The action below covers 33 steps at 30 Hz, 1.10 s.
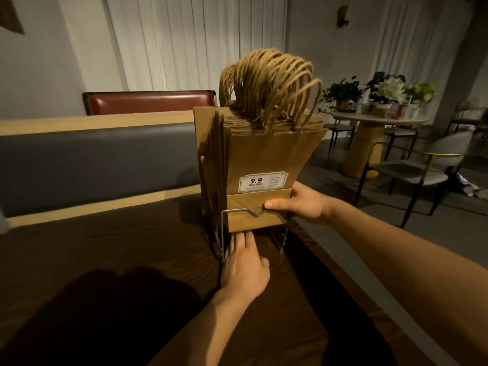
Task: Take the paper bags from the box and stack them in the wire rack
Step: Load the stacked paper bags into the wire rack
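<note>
Several brown paper bags (264, 154) with twisted paper handles stand upright, packed together in a wire rack (224, 228) on a dark wooden table (105, 247). The front bag bears a white label reading 9.9. My right hand (298, 204) grips the lower right edge of the stack, thumb pressed on the front bag's folded bottom. My left hand (244, 268) lies flat on the table with straight fingers reaching under the bags at the rack's base. No box is in view.
A grey and wood bench back (92, 159) runs behind the table, with a red-brown seat back (148, 103) beyond it. To the right stand a round table (369, 122) with potted plants and chairs (412, 173). The table's right edge is close to the rack.
</note>
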Each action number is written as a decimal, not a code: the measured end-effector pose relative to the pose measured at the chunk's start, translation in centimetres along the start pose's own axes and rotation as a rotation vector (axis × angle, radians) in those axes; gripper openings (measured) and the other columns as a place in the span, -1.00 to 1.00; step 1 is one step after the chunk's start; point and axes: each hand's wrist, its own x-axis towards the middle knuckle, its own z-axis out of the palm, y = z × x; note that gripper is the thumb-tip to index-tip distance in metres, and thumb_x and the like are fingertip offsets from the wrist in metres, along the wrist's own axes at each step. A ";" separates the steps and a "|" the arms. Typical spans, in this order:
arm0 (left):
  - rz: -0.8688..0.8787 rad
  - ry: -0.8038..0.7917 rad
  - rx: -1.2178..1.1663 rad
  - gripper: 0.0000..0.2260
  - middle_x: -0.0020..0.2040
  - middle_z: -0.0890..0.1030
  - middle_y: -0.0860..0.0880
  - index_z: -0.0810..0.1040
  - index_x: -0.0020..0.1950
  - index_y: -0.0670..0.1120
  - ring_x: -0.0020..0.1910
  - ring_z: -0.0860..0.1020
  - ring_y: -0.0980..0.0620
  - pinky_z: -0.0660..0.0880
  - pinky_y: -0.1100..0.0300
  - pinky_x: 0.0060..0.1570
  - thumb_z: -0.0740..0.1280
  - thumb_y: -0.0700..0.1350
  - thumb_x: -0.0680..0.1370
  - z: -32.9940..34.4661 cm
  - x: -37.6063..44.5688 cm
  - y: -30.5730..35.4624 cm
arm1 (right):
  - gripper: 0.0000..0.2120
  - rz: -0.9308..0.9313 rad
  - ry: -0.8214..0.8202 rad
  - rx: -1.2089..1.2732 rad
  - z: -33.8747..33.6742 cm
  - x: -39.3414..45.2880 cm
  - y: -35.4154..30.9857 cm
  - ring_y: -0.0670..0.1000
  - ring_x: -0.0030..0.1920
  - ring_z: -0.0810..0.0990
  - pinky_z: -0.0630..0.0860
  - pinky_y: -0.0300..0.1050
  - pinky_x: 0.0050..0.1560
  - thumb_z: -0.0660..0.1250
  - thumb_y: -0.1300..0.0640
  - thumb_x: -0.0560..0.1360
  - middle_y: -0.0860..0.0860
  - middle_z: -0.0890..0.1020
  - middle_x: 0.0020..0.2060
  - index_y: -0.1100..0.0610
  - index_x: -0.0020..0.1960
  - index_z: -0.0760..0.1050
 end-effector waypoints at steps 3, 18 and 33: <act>-0.346 -0.039 -0.769 -0.52 0.53 0.28 -0.01 0.30 0.51 0.00 0.45 0.36 -0.03 0.35 0.09 0.39 0.32 -0.11 0.60 -1.3 -0.2 0.7 | -0.52 0.030 -0.010 -0.029 0.4 -0.2 0.2 -0.16 0.28 0.56 0.50 -0.27 0.26 0.40 0.24 0.55 -0.11 0.59 0.30 0.06 0.44 0.40; -0.452 -0.038 -1.982 -0.49 0.26 0.64 -0.01 0.57 0.31 0.02 0.37 0.47 -0.03 0.28 -0.11 0.46 0.45 -0.23 0.36 -0.5 3.5 2.6 | -0.33 0.194 -0.012 0.299 1.1 -0.3 1.7 0.08 0.35 0.53 0.49 0.00 0.35 0.44 0.19 0.49 0.08 0.55 0.36 0.09 0.53 0.25; -0.520 0.151 -2.178 -0.62 0.30 0.56 -0.10 0.51 0.32 -0.03 0.35 0.45 -0.07 0.23 -0.12 0.47 0.24 -0.33 0.55 -0.8 3.2 1.6 | -0.40 0.197 0.013 0.342 1.7 -0.9 0.2 -0.05 0.18 0.64 0.60 -0.23 0.06 0.32 0.35 0.56 0.03 0.59 0.27 0.07 0.53 0.22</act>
